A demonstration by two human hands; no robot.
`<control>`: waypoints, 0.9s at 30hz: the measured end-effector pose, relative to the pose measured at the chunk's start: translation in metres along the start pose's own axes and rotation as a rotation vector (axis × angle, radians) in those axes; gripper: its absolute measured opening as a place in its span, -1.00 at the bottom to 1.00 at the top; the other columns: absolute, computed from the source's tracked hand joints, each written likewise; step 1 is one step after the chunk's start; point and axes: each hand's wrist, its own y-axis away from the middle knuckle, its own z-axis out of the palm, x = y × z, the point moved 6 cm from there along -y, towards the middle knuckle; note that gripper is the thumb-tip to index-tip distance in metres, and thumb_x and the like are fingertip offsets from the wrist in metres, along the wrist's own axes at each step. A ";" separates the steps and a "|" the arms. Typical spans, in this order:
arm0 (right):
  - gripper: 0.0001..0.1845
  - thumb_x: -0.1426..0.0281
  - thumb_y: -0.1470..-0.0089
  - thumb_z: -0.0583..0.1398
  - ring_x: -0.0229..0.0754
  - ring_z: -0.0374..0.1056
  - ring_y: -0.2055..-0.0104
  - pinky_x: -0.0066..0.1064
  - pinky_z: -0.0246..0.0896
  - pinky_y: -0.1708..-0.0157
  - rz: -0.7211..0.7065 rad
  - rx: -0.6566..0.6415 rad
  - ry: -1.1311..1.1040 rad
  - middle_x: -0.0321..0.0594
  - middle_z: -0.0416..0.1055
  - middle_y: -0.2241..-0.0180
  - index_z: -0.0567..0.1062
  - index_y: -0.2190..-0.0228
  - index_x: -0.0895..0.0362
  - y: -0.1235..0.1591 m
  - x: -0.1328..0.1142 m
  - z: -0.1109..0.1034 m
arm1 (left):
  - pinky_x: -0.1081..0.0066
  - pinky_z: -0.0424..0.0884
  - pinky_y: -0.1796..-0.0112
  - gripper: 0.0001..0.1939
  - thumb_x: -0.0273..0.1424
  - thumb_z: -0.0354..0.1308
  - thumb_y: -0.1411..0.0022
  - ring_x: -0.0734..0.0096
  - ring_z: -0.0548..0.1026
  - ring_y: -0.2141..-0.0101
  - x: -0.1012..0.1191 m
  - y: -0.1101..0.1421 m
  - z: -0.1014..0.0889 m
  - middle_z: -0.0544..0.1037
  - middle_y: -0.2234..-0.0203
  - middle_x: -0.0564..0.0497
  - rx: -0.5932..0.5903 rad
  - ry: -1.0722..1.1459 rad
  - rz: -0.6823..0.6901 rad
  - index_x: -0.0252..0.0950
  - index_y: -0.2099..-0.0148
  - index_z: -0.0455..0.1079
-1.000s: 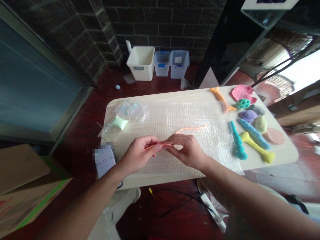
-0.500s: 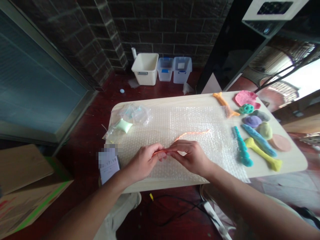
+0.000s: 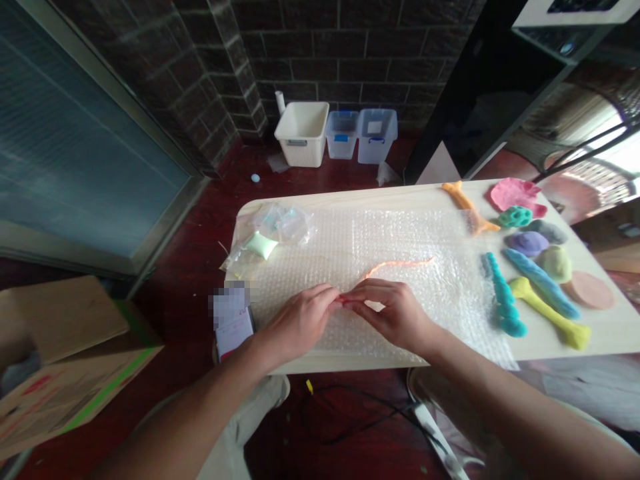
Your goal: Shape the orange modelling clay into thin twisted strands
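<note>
A thin orange clay strand (image 3: 400,265) lies across the sheet of bubble wrap (image 3: 350,240) on the pale table (image 3: 350,197). My left hand (image 3: 300,320) and my right hand (image 3: 395,310) meet at the strand's near end, fingertips pinched together on it. The rest of the strand trails away to the right over the bubble wrap.
Several coloured clay shapes lie at the table's right: an orange piece (image 3: 467,207), a pink one (image 3: 513,193), a teal roll (image 3: 503,297), a yellow one (image 3: 547,312). A green clay pillow (image 3: 261,244) and plastic bags sit at the left. A phone (image 3: 233,323), floor bins (image 3: 303,133), cardboard box (image 3: 60,360).
My hands have closed in on each other along the strand's near end, so less of it shows between them. The view has shifted, moving everything rightward in the picture.
</note>
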 end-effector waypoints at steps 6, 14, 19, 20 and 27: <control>-0.82 0.44 -0.31 0.22 -0.14 0.54 0.28 -0.34 0.39 0.27 0.022 0.018 0.077 -0.15 0.63 0.29 0.65 0.17 0.08 0.003 -0.002 0.002 | 0.31 0.36 0.21 -0.78 -0.39 -0.04 -0.51 0.29 0.51 0.24 0.006 0.002 -0.003 0.53 0.25 -0.05 -0.009 0.023 -0.006 -0.27 0.13 0.42; -0.80 0.41 -0.32 0.23 -0.14 0.54 0.28 -0.34 0.41 0.28 -0.044 -0.006 0.057 -0.13 0.62 0.27 0.65 0.09 0.08 0.001 -0.003 0.003 | 0.36 0.28 0.29 -0.72 -0.43 -0.06 -0.50 0.37 0.47 0.33 0.004 0.000 -0.005 0.52 0.36 0.00 0.017 0.087 -0.027 -0.26 0.27 0.41; -0.81 0.43 -0.33 0.21 -0.15 0.54 0.28 -0.34 0.41 0.27 -0.028 0.021 0.072 -0.14 0.63 0.27 0.65 0.13 0.10 0.002 -0.003 0.000 | 0.39 0.30 0.30 -0.81 -0.31 0.05 -0.48 0.38 0.51 0.31 0.004 -0.001 -0.009 0.57 0.33 0.02 -0.014 0.170 -0.043 -0.25 0.17 0.43; -0.81 0.43 -0.32 0.21 -0.16 0.54 0.29 -0.34 0.41 0.27 -0.022 0.023 0.073 -0.14 0.63 0.28 0.65 0.14 0.11 0.003 -0.003 0.000 | 0.40 0.31 0.30 -0.82 -0.30 0.06 -0.47 0.38 0.52 0.31 0.003 -0.001 -0.010 0.59 0.32 0.02 -0.013 0.183 -0.044 -0.25 0.14 0.44; -0.83 0.35 -0.27 0.29 -0.19 0.57 0.30 -0.40 0.42 0.31 0.124 0.045 -0.091 -0.17 0.68 0.25 0.67 0.15 0.11 0.005 0.004 0.003 | 0.42 0.38 0.30 -0.89 -0.37 0.17 -0.40 0.39 0.57 0.33 -0.003 0.000 -0.011 0.64 0.33 0.01 0.091 0.160 -0.042 -0.24 0.17 0.52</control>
